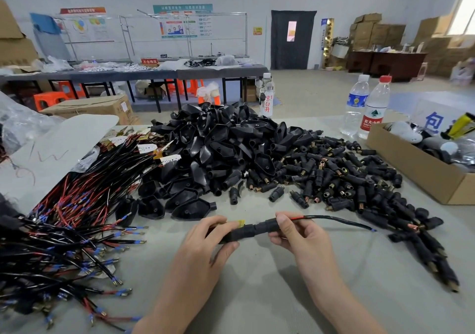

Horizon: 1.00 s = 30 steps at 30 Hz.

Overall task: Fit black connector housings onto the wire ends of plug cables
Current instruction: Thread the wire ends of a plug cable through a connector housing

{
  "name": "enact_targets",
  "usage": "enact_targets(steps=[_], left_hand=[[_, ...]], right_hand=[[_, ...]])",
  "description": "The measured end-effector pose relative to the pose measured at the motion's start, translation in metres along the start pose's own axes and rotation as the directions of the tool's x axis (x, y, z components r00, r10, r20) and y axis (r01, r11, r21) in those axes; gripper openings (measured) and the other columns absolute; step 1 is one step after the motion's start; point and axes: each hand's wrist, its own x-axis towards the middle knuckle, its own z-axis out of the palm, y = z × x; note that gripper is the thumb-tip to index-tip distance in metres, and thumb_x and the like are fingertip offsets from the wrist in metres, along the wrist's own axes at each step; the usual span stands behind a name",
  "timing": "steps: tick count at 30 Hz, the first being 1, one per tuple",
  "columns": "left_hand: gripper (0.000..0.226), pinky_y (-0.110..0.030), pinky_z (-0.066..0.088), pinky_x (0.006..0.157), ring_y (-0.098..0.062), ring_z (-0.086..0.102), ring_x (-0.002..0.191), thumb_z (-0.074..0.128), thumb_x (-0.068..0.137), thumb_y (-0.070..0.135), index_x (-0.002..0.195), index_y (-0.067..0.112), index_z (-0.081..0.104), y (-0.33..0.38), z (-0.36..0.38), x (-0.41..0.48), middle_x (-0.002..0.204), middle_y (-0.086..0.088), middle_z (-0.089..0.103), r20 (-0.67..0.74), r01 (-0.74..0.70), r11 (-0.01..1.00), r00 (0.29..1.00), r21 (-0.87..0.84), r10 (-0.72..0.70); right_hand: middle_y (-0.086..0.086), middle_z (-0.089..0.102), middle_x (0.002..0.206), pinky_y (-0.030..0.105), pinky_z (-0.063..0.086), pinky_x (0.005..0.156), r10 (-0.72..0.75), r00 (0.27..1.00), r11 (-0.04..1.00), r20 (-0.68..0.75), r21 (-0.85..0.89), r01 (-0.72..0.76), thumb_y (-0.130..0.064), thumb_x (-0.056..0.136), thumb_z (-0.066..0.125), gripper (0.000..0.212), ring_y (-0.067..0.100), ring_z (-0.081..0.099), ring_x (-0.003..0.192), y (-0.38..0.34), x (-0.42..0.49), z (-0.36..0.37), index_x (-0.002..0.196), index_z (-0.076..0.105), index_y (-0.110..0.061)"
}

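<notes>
Black connector housing (253, 230), held just in front of the housing pile (221, 148), has both the left hand (205, 238) and right hand (298, 233) fingers clamped on it; uneven pulling could drag the wires (334, 219) back out.

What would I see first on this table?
Probably the big heap of black housings in the middle of the table. Next, the tangle of red and black wires on the left, and at the front the left hand and right hand holding one plug cable.

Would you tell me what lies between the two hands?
In the head view, a black housing bridges the gap, gripped by left hand and right hand.
</notes>
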Motion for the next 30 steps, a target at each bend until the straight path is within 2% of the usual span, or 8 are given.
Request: enact_targets(steps=[5,8,13,16,20,24,26,30], left_hand=[[0.033,-0.011,0.038,0.092,0.000,0.055,0.111,0.071,0.091,0.022,0.119,0.038,0.064,-0.003,-0.002,0.002,0.117,0.026,0.056,0.053,0.020,0.995,0.998,-0.094,-0.015],[0.040,-0.007,0.038,0.088,0.001,0.056,0.110,0.070,0.091,0.021,0.113,0.053,0.058,-0.003,-0.004,0.002,0.116,0.027,0.058,0.080,0.049,0.985,0.996,-0.165,-0.036],[0.046,-0.006,0.039,0.084,-0.001,0.058,0.108,0.069,0.092,0.022,0.109,0.063,0.056,-0.004,-0.005,0.000,0.112,0.024,0.061,0.079,0.067,0.973,0.996,-0.220,-0.050],[0.046,-0.008,0.039,0.086,-0.002,0.058,0.107,0.069,0.093,0.023,0.112,0.062,0.054,-0.005,-0.002,0.000,0.112,0.024,0.061,0.082,0.056,0.978,0.996,-0.203,-0.040],[0.039,-0.009,0.038,0.092,-0.001,0.056,0.114,0.069,0.092,0.024,0.118,0.050,0.055,-0.009,0.004,0.000,0.118,0.024,0.060,0.084,0.047,0.981,0.996,-0.190,-0.031],[0.042,0.000,0.034,0.089,0.008,0.053,0.115,0.071,0.090,0.029,0.118,0.054,0.053,-0.010,0.006,0.000,0.123,0.027,0.056,0.028,0.058,0.983,0.998,-0.172,-0.054],[0.042,-0.001,0.033,0.091,0.008,0.053,0.113,0.071,0.090,0.029,0.117,0.055,0.053,-0.010,0.008,0.001,0.124,0.028,0.055,0.006,0.055,0.986,0.998,-0.158,-0.055],[0.035,-0.007,0.033,0.099,0.005,0.051,0.119,0.069,0.091,0.030,0.119,0.049,0.059,-0.010,0.009,0.000,0.126,0.026,0.053,0.006,0.058,0.991,0.998,-0.121,-0.057]], right_hand=[[0.004,0.076,0.083,0.020,0.056,0.068,-0.077,0.997,0.992,-0.007,-0.097,0.076,-0.030,0.082,0.069,0.018,0.017,0.071,0.071,0.001,-0.001,0.000,0.092,0.073,-0.015],[0.001,0.076,0.087,0.021,0.057,0.071,-0.109,0.994,0.982,0.031,-0.150,0.112,-0.020,0.090,0.068,0.007,0.017,0.071,0.073,0.003,-0.001,0.001,0.092,0.073,-0.016],[0.005,0.076,0.085,0.020,0.057,0.071,-0.056,0.996,0.992,0.075,-0.106,0.064,-0.019,0.088,0.069,0.008,0.020,0.073,0.076,0.005,-0.002,0.004,0.093,0.073,-0.013],[0.007,0.076,0.084,0.020,0.057,0.070,-0.014,0.994,0.999,0.105,-0.044,0.019,-0.019,0.085,0.070,0.014,0.021,0.073,0.077,0.004,-0.004,0.006,0.095,0.072,-0.009],[0.010,0.076,0.086,0.022,0.058,0.072,0.016,0.989,1.000,0.145,-0.021,-0.013,-0.025,0.079,0.071,0.028,0.021,0.073,0.077,0.005,-0.006,0.008,0.098,0.069,-0.005],[0.012,0.076,0.092,0.021,0.058,0.070,0.035,0.989,0.999,0.145,-0.017,-0.033,-0.013,0.091,0.065,0.014,0.020,0.073,0.079,0.006,-0.004,0.009,0.100,0.065,-0.002],[0.009,0.077,0.095,0.020,0.057,0.071,0.023,0.990,0.999,0.142,-0.038,-0.017,-0.016,0.096,0.059,0.015,0.020,0.074,0.083,0.006,-0.004,0.008,0.099,0.067,-0.003],[-0.003,0.077,0.088,0.017,0.056,0.065,-0.019,1.000,0.999,0.024,-0.027,0.019,-0.019,0.087,0.068,0.013,0.015,0.073,0.073,0.001,-0.003,0.004,0.093,0.074,-0.010]])
